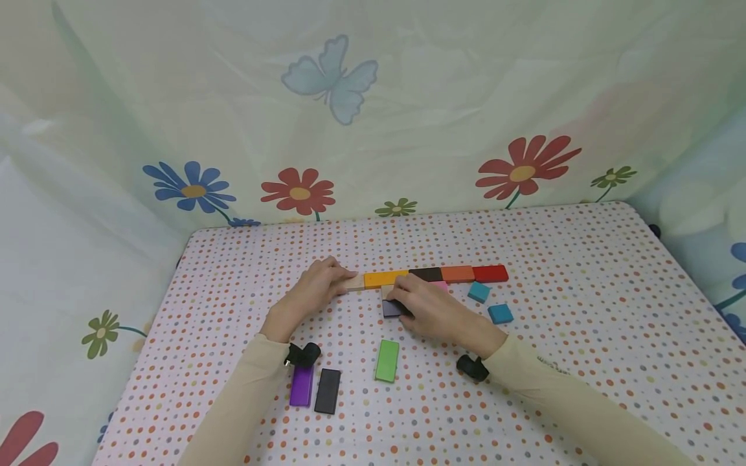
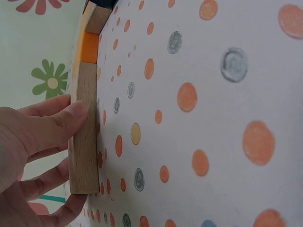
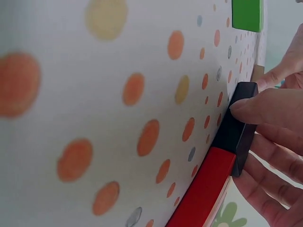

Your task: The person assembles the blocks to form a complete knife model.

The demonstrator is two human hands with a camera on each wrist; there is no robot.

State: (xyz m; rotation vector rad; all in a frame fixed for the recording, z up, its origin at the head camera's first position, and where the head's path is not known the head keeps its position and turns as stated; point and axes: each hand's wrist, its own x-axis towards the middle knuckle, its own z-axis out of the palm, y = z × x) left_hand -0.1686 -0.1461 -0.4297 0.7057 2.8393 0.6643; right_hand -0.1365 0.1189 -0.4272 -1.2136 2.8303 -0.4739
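Note:
My left hand (image 1: 317, 285) grips a plain wooden block (image 2: 84, 142), its thumb on the near face and the other fingers behind and at the end. That block meets the yellow-orange block (image 1: 381, 279) at the left of a long row. In front of the row, my right hand (image 1: 431, 309) pinches a dark navy block (image 3: 239, 127) by its near face and back. A red block (image 3: 203, 189) runs on from the dark block's end in the right wrist view; the right hand hides it from the head camera.
The row continues with black (image 1: 425, 274), orange-red (image 1: 457, 274) and red end blocks (image 1: 490, 273). Two small blue blocks (image 1: 479, 292) lie right of my right hand. Nearer me lie a green block (image 1: 387, 361), a purple block (image 1: 301, 386) and a black block (image 1: 327, 391).

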